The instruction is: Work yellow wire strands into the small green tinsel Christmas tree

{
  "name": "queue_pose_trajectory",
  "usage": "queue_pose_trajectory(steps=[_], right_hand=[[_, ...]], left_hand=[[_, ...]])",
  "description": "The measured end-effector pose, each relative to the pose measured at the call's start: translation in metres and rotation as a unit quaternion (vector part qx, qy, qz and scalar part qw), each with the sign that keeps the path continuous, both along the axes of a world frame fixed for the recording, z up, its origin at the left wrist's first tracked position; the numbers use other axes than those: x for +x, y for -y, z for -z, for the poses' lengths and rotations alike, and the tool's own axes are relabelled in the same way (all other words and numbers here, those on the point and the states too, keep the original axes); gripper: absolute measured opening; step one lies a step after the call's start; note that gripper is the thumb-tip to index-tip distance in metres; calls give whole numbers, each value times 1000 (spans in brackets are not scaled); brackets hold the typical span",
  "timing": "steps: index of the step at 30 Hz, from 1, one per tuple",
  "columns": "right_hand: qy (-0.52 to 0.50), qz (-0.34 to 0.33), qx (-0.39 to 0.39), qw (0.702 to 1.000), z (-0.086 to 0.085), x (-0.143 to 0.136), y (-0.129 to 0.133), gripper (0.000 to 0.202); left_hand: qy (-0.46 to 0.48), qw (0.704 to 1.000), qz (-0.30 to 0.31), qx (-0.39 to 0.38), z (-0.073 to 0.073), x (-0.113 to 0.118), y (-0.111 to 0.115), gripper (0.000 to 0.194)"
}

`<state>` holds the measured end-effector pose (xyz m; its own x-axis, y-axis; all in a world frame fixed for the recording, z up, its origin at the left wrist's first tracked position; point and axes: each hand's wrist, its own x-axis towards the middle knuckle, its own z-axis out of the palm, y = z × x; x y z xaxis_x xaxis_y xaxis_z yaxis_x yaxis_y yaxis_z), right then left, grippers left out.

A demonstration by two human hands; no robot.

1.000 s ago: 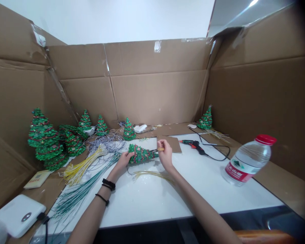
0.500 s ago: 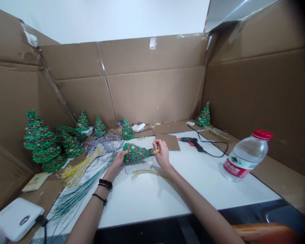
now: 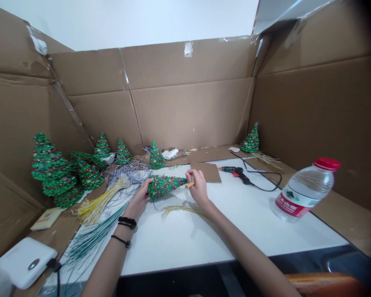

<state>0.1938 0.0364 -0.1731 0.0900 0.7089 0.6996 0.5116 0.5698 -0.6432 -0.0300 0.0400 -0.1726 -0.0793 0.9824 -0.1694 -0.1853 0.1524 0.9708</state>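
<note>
The left hand gripped the base of a nearly covered tree lying on the tabletop, while the right hand pinched a yellow-handled tool at its tip, finished trees left of it.

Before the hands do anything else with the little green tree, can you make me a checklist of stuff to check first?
1. Left hand holds the wide bottom of the little tree: ok.
2. Right hand pinches the yellow stick at the tree's tip: ok.
3. Tree lying sideways over the white table: ok.
4. Glue gun lies apart from both hands: ok.
5. Water bottle cap on: ok.
6. Glue gun hot: cannot tell.
</note>
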Motion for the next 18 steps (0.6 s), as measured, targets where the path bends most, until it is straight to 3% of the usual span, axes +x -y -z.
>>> queue_pose_trajectory(steps=[12,18], right_hand=[[63,-38,-18,997,4,-10,6,20],[89,-64,-21,994,9,-18,10,17]], left_hand=[[19,999,10,-33,-6,2,-1,34],[50,996,68,-6,-4,14,3,40]])
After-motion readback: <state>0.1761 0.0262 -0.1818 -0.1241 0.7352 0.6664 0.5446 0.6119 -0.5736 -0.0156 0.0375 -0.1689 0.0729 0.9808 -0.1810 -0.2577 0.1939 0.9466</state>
